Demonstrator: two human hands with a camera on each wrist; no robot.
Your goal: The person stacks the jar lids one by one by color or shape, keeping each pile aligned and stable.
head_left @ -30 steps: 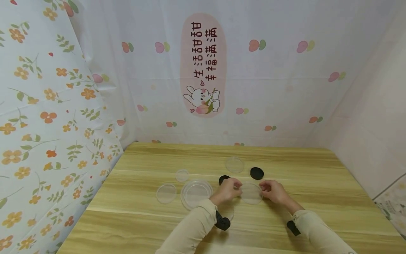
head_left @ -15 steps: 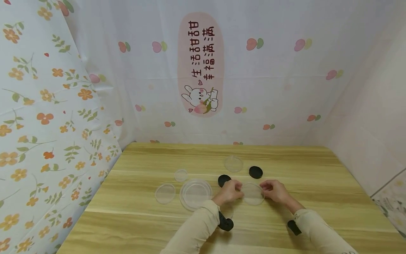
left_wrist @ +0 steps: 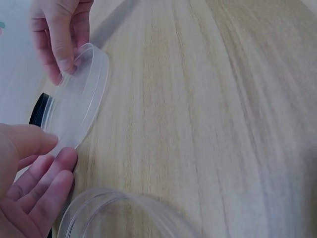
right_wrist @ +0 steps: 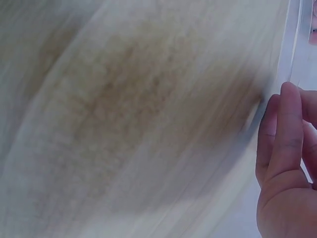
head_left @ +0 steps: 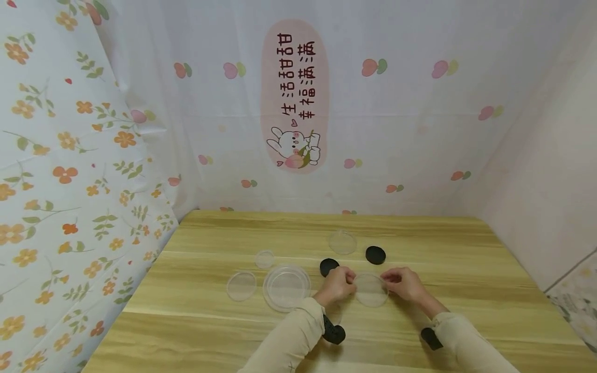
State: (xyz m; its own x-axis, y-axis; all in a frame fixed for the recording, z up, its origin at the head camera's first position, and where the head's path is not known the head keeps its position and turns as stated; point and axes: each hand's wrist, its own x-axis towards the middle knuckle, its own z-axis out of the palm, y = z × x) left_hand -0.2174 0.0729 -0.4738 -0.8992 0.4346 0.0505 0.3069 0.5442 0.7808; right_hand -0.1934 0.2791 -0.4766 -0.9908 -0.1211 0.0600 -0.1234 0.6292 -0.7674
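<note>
Both hands hold a clear, shallow petri dish point(head_left: 371, 291) by opposite sides, close over the wooden table. My left hand point(head_left: 338, 285) pinches its left rim; in the left wrist view the thumb lies on one side and the fingers of that hand point(left_wrist: 29, 183) on the other. The right rim is between the thumb and fingers of my right hand point(head_left: 407, 286). From the right wrist, only a strip of the dish point(right_wrist: 293, 44) shows beyond the fingertips. Another clear round dish point(left_wrist: 129, 198) lies near my left hand, mostly behind the left forearm in the head view.
Two black discs lie behind the hands, one left point(head_left: 329, 266) and one right point(head_left: 375, 255). A clear dish point(head_left: 342, 242) sits farther back. To the left are a large clear dish point(head_left: 287, 310), a medium one point(head_left: 242, 286) and a small one point(head_left: 265, 259). Patterned cloth point(head_left: 224, 114) hangs behind the table.
Both hands, with the petri dish between them, have shifted slightly right and toward the person. Their hold on it looks the same, and the other dishes and discs have stayed put.
</note>
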